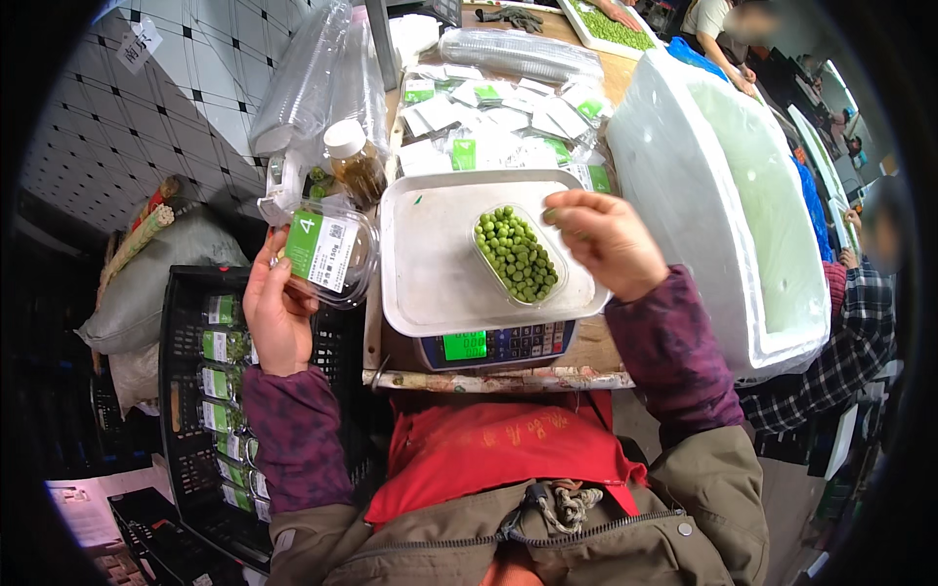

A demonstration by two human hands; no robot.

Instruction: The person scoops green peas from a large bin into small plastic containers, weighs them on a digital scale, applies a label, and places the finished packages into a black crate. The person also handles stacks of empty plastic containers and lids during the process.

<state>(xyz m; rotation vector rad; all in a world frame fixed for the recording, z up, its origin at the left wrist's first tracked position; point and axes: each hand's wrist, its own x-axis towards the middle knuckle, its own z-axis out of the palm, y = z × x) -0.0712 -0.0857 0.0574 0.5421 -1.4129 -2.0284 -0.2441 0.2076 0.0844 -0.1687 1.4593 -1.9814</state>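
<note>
My left hand (282,308) grips a clear plastic lid (359,256) by its left side. The lid carries a green and white label (322,249) with print on it. An open clear tub of green peas (516,256) rests on the white tray (432,293), right of its middle. Just above the tub's upper right edge is my right hand (604,238), its fingers pinched. A small, blurred green thing, which looks like a pea, shows at its fingertips. The tray covers the top of a digital scale (498,346) with a lit green display.
Labelled packets (506,117) and sleeved lids (520,55) lie behind the tray. A capped jar (359,161) stands at its left. On the right is a large white foam box (681,168). A black crate (190,439) at lower left holds several labelled tubs. Other people work beyond.
</note>
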